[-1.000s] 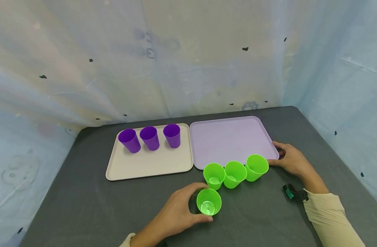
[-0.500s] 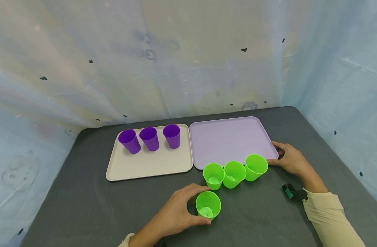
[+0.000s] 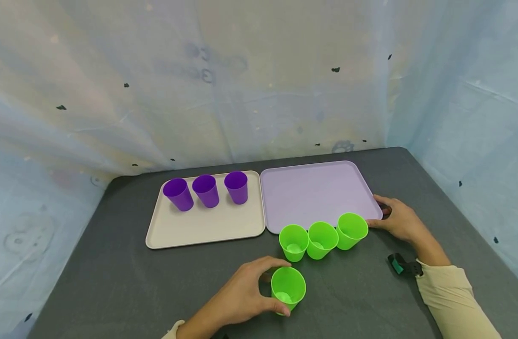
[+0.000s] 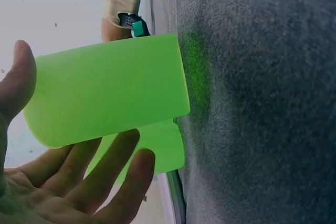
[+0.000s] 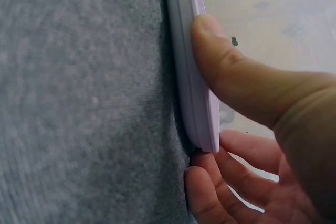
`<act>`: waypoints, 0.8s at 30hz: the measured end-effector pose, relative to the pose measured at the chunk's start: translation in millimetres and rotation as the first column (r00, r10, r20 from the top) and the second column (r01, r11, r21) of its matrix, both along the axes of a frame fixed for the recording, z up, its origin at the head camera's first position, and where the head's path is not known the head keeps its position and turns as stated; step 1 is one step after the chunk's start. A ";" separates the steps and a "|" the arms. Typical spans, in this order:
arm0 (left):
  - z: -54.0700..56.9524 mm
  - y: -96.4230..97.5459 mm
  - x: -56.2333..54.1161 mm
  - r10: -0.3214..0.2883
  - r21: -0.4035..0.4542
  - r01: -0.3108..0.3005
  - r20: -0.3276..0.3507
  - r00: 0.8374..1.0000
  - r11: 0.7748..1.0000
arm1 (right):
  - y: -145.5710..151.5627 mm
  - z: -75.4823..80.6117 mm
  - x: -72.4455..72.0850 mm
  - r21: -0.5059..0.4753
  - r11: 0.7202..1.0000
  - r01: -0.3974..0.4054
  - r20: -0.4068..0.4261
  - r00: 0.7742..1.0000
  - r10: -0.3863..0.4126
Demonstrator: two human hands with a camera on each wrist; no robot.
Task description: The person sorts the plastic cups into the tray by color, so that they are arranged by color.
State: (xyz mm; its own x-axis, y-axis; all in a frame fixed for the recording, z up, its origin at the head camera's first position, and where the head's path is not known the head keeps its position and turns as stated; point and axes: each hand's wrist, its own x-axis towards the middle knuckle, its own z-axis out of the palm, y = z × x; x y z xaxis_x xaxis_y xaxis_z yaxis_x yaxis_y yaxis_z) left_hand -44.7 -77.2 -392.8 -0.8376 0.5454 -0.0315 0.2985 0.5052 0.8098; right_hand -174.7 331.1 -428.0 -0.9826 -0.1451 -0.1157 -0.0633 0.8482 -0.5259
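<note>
In the head view my left hand is at the near middle of the table. It holds a bright green cup between thumb and fingers, mouth up. In the left wrist view this cup leans a little, its base close to the table. My right hand grips the near right corner of a lilac tray. In the right wrist view the thumb lies on the tray's rim and the fingers curl round its corner. Several more green cups stand in a row along the tray's near edge.
A cream tray lies left of the lilac one, edges nearly meeting. Three purple cups stand along its back half. Dark grey cloth covers the table, and a pale patterned curtain hangs behind and at the sides.
My left hand has drawn the green cup slightly toward me, widening the gap to the row of green cups. The right hand stays at the tray corner.
</note>
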 end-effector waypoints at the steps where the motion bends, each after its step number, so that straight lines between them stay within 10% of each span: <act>1: -0.3 -0.1 0.1 -0.002 0.004 0.002 0.006 1.000 1.000 | -0.2 -0.2 0.0 0.001 1.000 0.001 -0.001 1.000 -0.001; 24: 25.7 -18.1 -1.0 0.041 0.099 -0.036 -0.052 0.998 0.994 | -2.2 4.4 2.6 0.005 1.000 -0.001 0.003 1.000 0.001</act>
State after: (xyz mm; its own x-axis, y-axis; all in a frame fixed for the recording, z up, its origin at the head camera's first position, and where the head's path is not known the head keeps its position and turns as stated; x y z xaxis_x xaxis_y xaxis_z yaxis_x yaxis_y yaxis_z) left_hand -45.7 -95.3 -367.2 -0.8571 0.5110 0.0659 0.3247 0.4364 0.8392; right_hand -172.0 329.0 -423.6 -0.9821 -0.1457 -0.1196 -0.0627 0.8508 -0.5217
